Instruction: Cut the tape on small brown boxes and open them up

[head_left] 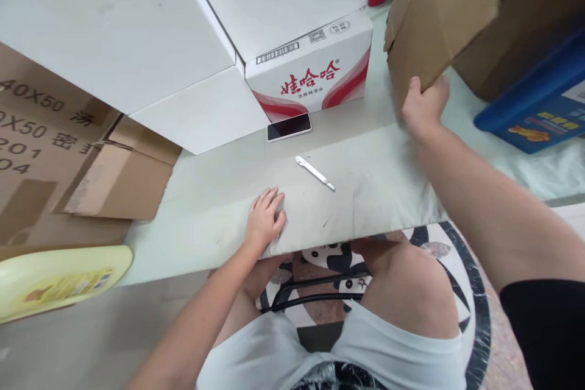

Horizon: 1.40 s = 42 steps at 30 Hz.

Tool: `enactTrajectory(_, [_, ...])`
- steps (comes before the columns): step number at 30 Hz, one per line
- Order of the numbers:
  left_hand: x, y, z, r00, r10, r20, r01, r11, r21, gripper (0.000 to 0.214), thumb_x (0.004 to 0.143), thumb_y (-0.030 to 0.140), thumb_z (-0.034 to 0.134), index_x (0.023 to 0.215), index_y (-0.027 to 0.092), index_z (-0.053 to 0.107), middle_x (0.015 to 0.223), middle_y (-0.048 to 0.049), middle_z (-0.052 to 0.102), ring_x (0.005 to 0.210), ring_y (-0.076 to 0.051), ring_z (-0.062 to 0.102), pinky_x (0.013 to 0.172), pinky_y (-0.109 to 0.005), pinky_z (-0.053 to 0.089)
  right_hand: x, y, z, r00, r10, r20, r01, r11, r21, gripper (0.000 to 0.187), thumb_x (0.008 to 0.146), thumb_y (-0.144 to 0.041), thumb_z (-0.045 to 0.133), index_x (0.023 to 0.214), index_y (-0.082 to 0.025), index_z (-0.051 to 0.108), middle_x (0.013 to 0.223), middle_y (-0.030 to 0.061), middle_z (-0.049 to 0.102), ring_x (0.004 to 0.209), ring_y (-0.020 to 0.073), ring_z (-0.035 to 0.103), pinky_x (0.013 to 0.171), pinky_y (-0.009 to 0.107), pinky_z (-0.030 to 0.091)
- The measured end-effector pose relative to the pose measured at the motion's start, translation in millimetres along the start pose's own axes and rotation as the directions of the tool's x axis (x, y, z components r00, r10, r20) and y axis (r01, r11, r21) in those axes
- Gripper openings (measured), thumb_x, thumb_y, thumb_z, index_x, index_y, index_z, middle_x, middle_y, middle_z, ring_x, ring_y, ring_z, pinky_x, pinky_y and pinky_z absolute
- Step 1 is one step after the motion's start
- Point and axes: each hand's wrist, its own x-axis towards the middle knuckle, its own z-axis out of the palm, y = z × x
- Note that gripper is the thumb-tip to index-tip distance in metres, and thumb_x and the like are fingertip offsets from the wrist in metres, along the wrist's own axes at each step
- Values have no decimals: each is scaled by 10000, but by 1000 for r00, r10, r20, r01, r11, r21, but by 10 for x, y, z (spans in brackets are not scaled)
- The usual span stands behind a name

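Head view: a dull brown cardboard box (pixel 432 27), rough-edged and folded, is being gripped by its lower edge in the right hand (pixel 425 106). The box is being held just beyond that hand, rising above the wrist, near a smooth blue container (pixel 539 97). The left hand (pixel 265 219) is being rested palm-down, fingers slightly spread, on a pale, creased cloth (pixel 201 213) near a slim white tool (pixel 315 173). A flat phone (pixel 289 127) is being backed by a red-printed carton (pixel 311 76); panda-patterned floor (pixel 331 257) is being partly covered by the knees (pixel 415 292).
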Motion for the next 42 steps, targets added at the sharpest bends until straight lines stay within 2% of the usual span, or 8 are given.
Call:
enactTrajectory(3, [-6, 0, 0, 1000, 1, 4, -1, 1000, -4, 543, 958, 307, 467, 1459, 179, 632, 1606, -119, 544, 1531, -346, 466, 1255, -554, 391, 254, -169, -78, 989, 148, 5, -147, 988, -47, 432, 1063, -260, 300, 1436, -110, 457, 1416, 223, 558, 1296, 282, 572, 1168, 560, 431])
enactTrajectory(7, [-15, -12, 10, 1000, 1, 2, -1, 1000, -3, 538, 961, 310, 479, 1465, 193, 627, 1607, -116, 544, 1532, -340, 465, 1250, -552, 399, 285, -301, -74, 980, 85, 180, -71, 994, -83, 748, 990, -272, 545, 1645, -122, 215, 1593, 189, 490, 1414, 262, 530, 1195, 438, 430])
enactTrajectory(11, [-23, -12, 10, 1000, 9, -10, -9, 1000, -25, 532, 960, 305, 491, 1460, 189, 633, 1603, -115, 549, 1528, -343, 470, 1252, -555, 395, -265, -238, 38, 945, 57, 322, -1, 985, -171, 703, 953, -250, 551, 1600, -51, 360, 1624, 242, 464, 1506, 326, 466, 1248, 475, 386])
enactTrajectory(16, [-21, 12, 13, 1000, 14, -26, -16, 997, -78, 524, 983, 316, 471, 1466, 185, 626, 1618, -119, 530, 1539, -345, 449, 1268, -571, 360, -1166, -108, 89, 919, -51, 390, 168, 948, -270, 576, 996, -378, 403, 1506, -147, 535, 1642, 160, 488, 1548, 351, 426, 1275, 570, 332])
enactTrajectory(20, [-49, 73, 9, 1000, 5, -3, -5, 995, -103, 537, 983, 325, 496, 1490, 186, 603, 1631, -124, 514, 1549, -337, 434, 1287, -554, 332, -1459, -232, -1, 901, -13, 433, 196, 903, -382, 627, 1013, -408, 295, 1513, -115, 536, 1672, 155, 452, 1574, 363, 378, 1280, 567, 313])
enactTrajectory(25, [-98, 89, 33, 1000, -10, 14, 11, 995, -100, 544, 998, 359, 503, 1524, 236, 567, 1674, -57, 467, 1579, -266, 391, 1320, -470, 291, -1519, -450, -80, 898, 21, 440, 189, 884, -428, 716, 1011, -442, 198, 1506, -48, 532, 1654, 203, 460, 1554, 390, 397, 1269, 568, 331])
enactTrajectory(38, [-121, 125, 4, 999, -12, 38, 18, 986, -164, 534, 973, 325, 547, 1489, 197, 593, 1657, -118, 480, 1577, -314, 388, 1311, -536, 299, -1517, -421, -91, 899, 36, 436, 156, 905, -397, 809, 940, -537, 148, 1478, -110, 576, 1645, 193, 479, 1562, 375, 401, 1256, 570, 343])
enactTrajectory(42, [-31, -107, -193, 1000, 0, 22, 5, 980, -197, 549, 928, 303, 611, 1473, 235, 600, 1599, -76, 557, 1480, -236, 522, 1252, -393, 421, -1526, -449, -83, 888, 85, 452, 135, 891, -433, 818, 922, -552, 154, 1529, -154, 533, 1660, 157, 471, 1583, 343, 380, 1272, 522, 322])
